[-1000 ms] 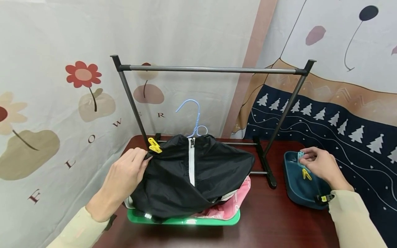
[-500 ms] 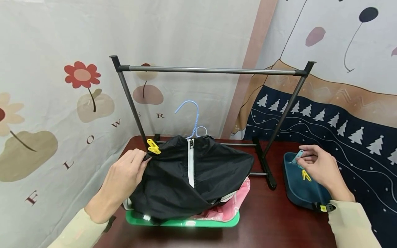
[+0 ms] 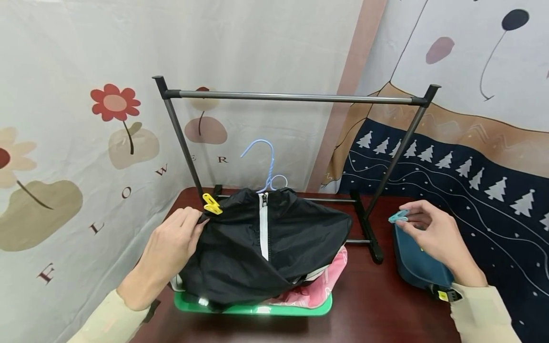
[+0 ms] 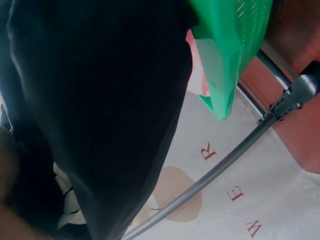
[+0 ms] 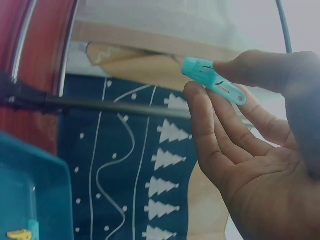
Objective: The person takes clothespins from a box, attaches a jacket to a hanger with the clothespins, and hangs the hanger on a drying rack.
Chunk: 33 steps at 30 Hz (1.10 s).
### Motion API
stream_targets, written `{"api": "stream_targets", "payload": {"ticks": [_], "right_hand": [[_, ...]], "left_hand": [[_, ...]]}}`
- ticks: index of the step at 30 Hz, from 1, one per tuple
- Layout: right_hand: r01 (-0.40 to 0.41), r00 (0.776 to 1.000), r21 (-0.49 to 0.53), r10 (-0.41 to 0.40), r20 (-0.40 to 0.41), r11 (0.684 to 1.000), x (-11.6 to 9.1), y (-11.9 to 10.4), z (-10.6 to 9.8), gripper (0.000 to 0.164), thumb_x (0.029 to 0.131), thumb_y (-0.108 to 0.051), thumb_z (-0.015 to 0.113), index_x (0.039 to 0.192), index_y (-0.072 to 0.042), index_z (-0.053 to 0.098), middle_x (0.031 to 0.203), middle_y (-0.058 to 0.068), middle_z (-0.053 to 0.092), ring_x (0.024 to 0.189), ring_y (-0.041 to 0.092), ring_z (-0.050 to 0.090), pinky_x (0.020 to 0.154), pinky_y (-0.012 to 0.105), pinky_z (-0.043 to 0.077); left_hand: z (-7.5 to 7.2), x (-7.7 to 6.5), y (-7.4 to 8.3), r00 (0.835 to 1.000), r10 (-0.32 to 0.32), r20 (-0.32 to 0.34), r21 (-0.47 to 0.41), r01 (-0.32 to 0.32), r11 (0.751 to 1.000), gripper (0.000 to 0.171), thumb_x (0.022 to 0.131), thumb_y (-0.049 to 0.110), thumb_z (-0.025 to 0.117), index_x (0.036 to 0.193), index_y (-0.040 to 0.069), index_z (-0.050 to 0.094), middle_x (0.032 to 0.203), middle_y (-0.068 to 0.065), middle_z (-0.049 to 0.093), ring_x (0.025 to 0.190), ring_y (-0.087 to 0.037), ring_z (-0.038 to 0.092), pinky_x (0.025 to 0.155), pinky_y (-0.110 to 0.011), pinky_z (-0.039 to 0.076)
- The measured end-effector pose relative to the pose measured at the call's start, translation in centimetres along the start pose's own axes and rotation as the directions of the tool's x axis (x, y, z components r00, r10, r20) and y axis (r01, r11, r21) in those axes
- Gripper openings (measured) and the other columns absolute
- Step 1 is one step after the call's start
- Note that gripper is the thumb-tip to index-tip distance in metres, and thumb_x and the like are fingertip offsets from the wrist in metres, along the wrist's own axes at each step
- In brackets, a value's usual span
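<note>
A black zip-up jacket (image 3: 231,238) with a white zipper strip hangs on a light blue hanger (image 3: 270,166), lying over a green basket (image 3: 253,309). My left hand (image 3: 165,252) grips the jacket's left shoulder edge. Just above those fingers, a yellow clothespin (image 3: 212,204) is clipped on the jacket. Over on the right, my right hand (image 3: 437,238) pinches a light blue clothespin (image 5: 212,81) between thumb and fingers, above the near-left rim of a blue tray (image 3: 422,267). Dark cloth fills most of the left wrist view, where the fingertips are hidden.
A metal clothes rack (image 3: 291,96) with black joints stands behind the basket on the dark red table (image 3: 360,305). Pink cloth (image 3: 319,286) pokes out from under the jacket. In the right wrist view, a yellow clothespin (image 5: 20,234) lies in the tray.
My right hand has lifted the light blue clothespin out of the tray and shifted slightly left, with the clothespin turned flatter. The left hand stays on the jacket.
</note>
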State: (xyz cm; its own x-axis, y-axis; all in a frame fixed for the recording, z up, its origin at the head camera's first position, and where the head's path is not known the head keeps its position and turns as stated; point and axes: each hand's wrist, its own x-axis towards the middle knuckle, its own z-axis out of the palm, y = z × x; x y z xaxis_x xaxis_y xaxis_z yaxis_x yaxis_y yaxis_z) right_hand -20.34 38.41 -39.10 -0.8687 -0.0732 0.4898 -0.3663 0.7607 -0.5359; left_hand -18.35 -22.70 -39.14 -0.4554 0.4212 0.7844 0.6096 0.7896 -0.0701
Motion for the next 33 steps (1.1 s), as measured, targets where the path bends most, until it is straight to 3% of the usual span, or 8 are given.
{"api": "stream_targets", "payload": {"ticks": [9, 23, 33], "right_hand": [[0.069, 0.997, 0.03, -0.068, -0.026, 0.997, 0.3, -3.2, 0.9, 0.042, 0.099, -0.001, 0.092, 0.137, -0.012, 0.079, 0.111, 0.011, 0.083, 0.088, -0.015, 0.072, 0.078, 0.004, 0.056], [0.134, 0.991, 0.117, -0.132, -0.024, 0.984, 0.2, -6.5, 2.6, 0.04, 0.101, 0.002, 0.088, 0.138, -0.01, 0.077, 0.11, 0.007, 0.084, 0.092, -0.007, 0.074, 0.089, 0.005, 0.059], [0.188, 0.982, 0.142, -0.183, -0.051, 0.972, 0.5, -8.3, 3.2, 0.044, 0.098, 0.006, 0.088, 0.138, -0.009, 0.076, 0.109, 0.005, 0.086, 0.092, -0.004, 0.076, 0.088, 0.009, 0.062]], "left_hand": [[0.2, 0.1, -0.2, 1.0, 0.008, -0.016, -0.016, -0.008, 1.0, 0.048, 0.129, 0.031, 0.038, 0.106, -0.003, 0.063, 0.09, -0.011, 0.056, 0.083, -0.024, 0.052, 0.068, -0.038, 0.045], [0.5, 0.0, -0.2, 1.0, 0.007, -0.03, -0.019, -0.007, 1.0, 0.049, 0.129, 0.033, 0.039, 0.104, -0.003, 0.063, 0.09, -0.012, 0.057, 0.082, -0.024, 0.053, 0.068, -0.037, 0.046], [0.9, 0.1, 0.0, 0.999, 0.009, -0.042, -0.032, -0.01, 0.999, 0.049, 0.128, 0.034, 0.041, 0.103, -0.002, 0.063, 0.089, -0.012, 0.056, 0.081, -0.024, 0.051, 0.067, -0.037, 0.044]]}}
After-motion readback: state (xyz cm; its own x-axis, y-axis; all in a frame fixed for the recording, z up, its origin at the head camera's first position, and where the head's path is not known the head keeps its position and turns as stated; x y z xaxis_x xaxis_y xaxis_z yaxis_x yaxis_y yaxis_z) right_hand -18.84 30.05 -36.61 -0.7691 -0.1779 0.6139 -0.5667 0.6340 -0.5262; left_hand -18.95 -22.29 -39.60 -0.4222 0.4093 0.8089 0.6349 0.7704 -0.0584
